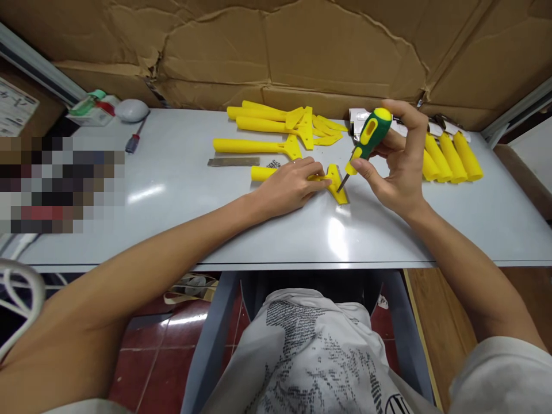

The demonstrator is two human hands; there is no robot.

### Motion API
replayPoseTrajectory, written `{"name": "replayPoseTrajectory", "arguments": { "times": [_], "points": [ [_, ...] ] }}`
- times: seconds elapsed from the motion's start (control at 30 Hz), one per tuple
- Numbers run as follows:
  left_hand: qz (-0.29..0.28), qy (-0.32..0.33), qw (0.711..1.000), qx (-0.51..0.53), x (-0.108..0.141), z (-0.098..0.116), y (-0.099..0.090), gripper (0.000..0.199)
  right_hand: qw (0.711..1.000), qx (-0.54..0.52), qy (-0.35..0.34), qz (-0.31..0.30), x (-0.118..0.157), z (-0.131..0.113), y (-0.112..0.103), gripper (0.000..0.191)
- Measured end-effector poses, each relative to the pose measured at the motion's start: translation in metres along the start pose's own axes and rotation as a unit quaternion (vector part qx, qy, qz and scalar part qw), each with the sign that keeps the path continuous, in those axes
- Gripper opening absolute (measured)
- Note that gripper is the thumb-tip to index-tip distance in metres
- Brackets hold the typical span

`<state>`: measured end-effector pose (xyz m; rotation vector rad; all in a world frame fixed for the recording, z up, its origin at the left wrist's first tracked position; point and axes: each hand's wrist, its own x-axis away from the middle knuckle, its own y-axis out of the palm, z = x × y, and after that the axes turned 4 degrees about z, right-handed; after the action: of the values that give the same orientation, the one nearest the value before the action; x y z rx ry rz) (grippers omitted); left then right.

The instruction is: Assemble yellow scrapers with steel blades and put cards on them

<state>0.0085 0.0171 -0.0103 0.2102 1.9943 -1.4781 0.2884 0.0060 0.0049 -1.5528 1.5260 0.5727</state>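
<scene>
My left hand (293, 187) presses a yellow scraper (337, 187) flat on the grey table, its fingers over the neck near the wide head. In my right hand (403, 167) is a green and yellow screwdriver (374, 133), tilted, with its tip down at the scraper's head. Just behind my left hand lie a small pile of screws (273, 164), a flat metal strip (233, 162) and another yellow scraper (250, 146). More yellow scrapers (263, 125) and loose yellow plates (328, 138) rest farther back.
Several yellow handles (452, 158) lie at the right of the table (172, 230). At the back left are a small screwdriver (133, 142), a white rounded object (131, 110) and a box with green and red items (92, 110). Cardboard (215, 52) stands along the back edge.
</scene>
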Motion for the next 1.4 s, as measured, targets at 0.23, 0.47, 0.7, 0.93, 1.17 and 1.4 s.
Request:
{"name": "replayPoseTrajectory", "arguments": {
  "times": [0.23, 0.47, 0.7, 0.93, 1.17, 1.4],
  "points": [
    [-0.013, 0.001, 1.000, -0.006, 0.000, -0.001, 0.000, 0.029, 0.999, 0.029, 0.015, 0.037, 0.007, 0.004, 0.005, 0.104],
    [0.008, 0.002, 1.000, 0.001, 0.000, 0.001, -0.001, 0.028, 0.993, 0.074, 0.006, 0.088, -0.004, -0.004, 0.001, 0.091],
    [0.018, 0.000, 1.000, 0.015, -0.001, 0.001, -0.002, 0.026, 0.998, 0.034, 0.034, 0.033, 0.004, 0.012, 0.008, 0.089],
    [0.019, 0.005, 1.000, 0.001, -0.001, 0.002, -0.001, 0.026, 0.999, -0.001, 0.040, 0.003, 0.004, 0.002, 0.004, 0.090],
    [0.000, -0.003, 1.000, 0.009, -0.001, 0.001, -0.002, 0.029, 0.999, 0.027, 0.003, 0.029, 0.003, 0.006, 0.007, 0.099],
    [-0.005, -0.005, 1.000, 0.001, -0.001, 0.000, 0.000, 0.028, 0.993, 0.047, 0.063, 0.088, 0.012, 0.008, 0.019, 0.104]
  ]
}}
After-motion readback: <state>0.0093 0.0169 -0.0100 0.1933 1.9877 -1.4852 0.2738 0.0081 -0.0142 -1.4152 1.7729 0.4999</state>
